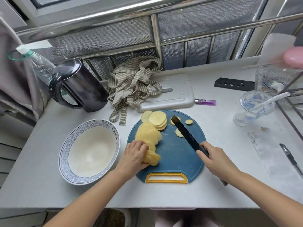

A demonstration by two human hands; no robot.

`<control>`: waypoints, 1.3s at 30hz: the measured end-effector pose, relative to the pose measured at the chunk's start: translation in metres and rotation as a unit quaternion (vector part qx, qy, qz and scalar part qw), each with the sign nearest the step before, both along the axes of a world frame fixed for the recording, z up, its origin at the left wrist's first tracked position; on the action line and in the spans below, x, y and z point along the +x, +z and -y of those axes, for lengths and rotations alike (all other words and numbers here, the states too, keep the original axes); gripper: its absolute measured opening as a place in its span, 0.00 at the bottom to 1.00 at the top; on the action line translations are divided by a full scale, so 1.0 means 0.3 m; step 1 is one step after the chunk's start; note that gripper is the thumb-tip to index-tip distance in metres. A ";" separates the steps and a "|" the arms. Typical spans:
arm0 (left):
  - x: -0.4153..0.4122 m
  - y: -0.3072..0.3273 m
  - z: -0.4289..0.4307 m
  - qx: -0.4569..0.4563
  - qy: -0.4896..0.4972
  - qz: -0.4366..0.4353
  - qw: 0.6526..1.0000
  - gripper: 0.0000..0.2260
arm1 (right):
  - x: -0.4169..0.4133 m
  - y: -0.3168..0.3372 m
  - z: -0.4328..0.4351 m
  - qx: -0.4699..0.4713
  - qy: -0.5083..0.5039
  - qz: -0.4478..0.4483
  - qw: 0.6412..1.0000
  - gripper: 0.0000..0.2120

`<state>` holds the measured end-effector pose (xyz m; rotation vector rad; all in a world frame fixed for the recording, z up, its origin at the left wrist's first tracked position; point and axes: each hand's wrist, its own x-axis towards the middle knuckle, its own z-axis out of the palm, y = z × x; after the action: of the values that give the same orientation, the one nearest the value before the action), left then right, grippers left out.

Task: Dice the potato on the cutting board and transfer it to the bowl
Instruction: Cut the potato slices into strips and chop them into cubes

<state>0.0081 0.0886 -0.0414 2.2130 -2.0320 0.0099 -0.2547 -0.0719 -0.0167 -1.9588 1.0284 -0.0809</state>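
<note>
A round blue cutting board with a yellow handle lies in front of me. Potato slices fan along its left side, with a second small stack at the far edge and a few small end pieces near the blade. My left hand grips the nearest slices at the board's left edge. My right hand holds the handle of a black knife, whose blade slants up over the board to the right of the slices. A white bowl with a blue patterned rim stands to the left of the board; nothing shows inside it.
A black kettle and a striped cloth sit at the back, beside a grey board and a purple lighter. Plastic cups, a bottle and a black sheath stand right. A peeler lies at the right edge.
</note>
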 end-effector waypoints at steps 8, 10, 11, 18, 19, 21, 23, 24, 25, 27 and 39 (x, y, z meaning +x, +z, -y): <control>-0.008 0.002 0.005 0.060 0.021 -0.072 0.995 0.23 | -0.014 -0.010 0.004 -0.003 -0.021 0.000 1.000 0.08; -0.011 0.012 0.015 0.097 0.046 -0.093 0.990 0.19 | -0.021 -0.014 0.005 0.000 -0.025 0.000 1.000 0.08; -0.013 0.016 0.021 0.111 0.060 -0.102 0.987 0.19 | -0.023 -0.015 0.006 0.003 -0.027 0.000 1.000 0.08; -0.055 0.044 0.056 0.085 0.168 -0.245 0.951 0.17 | -0.041 -0.007 0.017 0.012 -0.051 0.006 0.999 0.08; -0.065 0.052 0.071 0.077 0.177 -0.266 0.944 0.16 | -0.044 -0.004 0.020 0.016 -0.058 0.009 0.998 0.08; -0.082 0.070 0.105 0.061 0.193 -0.313 0.928 0.16 | -0.049 0.002 0.022 0.026 -0.068 0.018 0.997 0.08; -0.109 0.092 0.150 0.068 0.209 -0.359 0.907 0.16 | -0.059 0.007 0.024 0.035 -0.081 0.026 0.996 0.08; -0.127 0.098 0.178 0.084 0.213 -0.378 0.897 0.16 | -0.068 0.009 0.027 0.038 -0.089 0.029 0.995 0.08; -0.146 0.098 0.202 0.105 0.215 -0.400 0.885 0.17 | -0.075 0.009 0.028 0.041 -0.095 0.032 0.994 0.08; -0.189 0.089 0.255 0.146 0.213 -0.439 0.861 0.22 | -0.091 0.009 0.030 0.049 -0.110 0.037 0.992 0.08; -0.271 0.005 0.333 0.170 0.091 -0.158 0.968 0.42 | -0.192 -0.011 0.023 0.061 -0.150 0.029 0.986 0.07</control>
<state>-0.0731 -0.0112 -0.0398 2.3942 -1.7573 -0.6770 -0.3122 -0.0789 -0.0200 -1.6708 1.2527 -0.2339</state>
